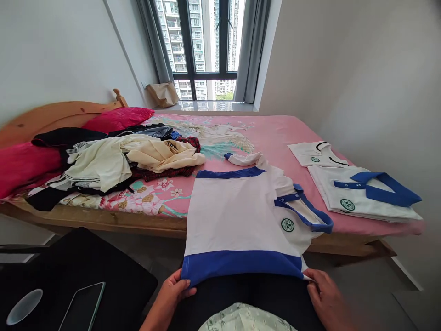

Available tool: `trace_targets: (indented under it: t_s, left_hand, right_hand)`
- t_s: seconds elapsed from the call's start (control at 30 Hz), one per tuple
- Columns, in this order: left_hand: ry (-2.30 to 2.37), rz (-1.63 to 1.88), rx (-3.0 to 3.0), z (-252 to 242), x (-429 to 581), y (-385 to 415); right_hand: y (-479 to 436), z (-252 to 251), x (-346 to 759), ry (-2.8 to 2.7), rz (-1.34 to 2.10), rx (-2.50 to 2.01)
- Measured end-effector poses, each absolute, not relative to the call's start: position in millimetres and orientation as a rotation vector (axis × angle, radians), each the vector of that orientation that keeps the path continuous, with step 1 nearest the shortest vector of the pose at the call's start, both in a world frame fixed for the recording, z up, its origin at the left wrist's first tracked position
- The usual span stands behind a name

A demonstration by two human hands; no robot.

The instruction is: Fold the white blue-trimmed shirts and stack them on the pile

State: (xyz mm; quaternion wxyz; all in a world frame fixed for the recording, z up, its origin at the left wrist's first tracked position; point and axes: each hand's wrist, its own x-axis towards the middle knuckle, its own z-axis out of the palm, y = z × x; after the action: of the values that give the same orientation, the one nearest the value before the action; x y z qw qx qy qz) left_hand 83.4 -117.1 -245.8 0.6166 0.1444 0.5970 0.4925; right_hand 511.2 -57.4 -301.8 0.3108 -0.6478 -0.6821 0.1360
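Note:
A white polo shirt (pixel 237 211) with blue bands, a blue collar and a round green badge lies partly on the bed, its near side drawn out over the bed's edge above my lap. My left hand (pixel 174 292) pinches the near left corner at the blue band. At the near right corner, my right hand (pixel 322 289) is closed on the shirt's edge. One sleeve (pixel 244 159) is spread toward the far side, and the collar (pixel 320 220) points right.
Folded white shirts (pixel 375 197) and another folded top (pixel 317 154) sit on the bed's right. A heap of clothes (pixel 138 156) and red pillows (pixel 117 118) occupy the left. A black table (pixel 113 257) at lower left holds a phone (pixel 82 305) and a round whitish object (pixel 24 307).

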Motion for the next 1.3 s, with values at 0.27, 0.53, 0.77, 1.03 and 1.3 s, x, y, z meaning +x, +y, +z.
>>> trace_targets:
  t_s: [0.27,0.53,0.77,1.03,1.3]
  left_hand:
    - [1.531,1.108,0.266,-273.4,77.4,-120.3]
    - [1.511,0.988,0.418,-271.9,76.6,-101.4]
    - [1.611,1.075,0.442,-266.2,81.2,-100.8]
    - [1.508,1.054,0.437,-269.4,81.8,-118.1]
    - [1.533,1.072,0.442,-260.8,86.3,-118.6]
  right_hand:
    - [-64.1,-332.3,513.7,-1.812,0.384,-1.740]
    - [-69.7,-326.2,508.5,-1.797,0.384,-1.752]
    - [-72.2,-323.6,506.4,-1.780,0.364,-1.747]
    - [-75.2,-322.7,506.4,-1.780,0.370,-1.800]
    - [-74.3,-319.9,507.4,-1.768,0.422,-1.839]
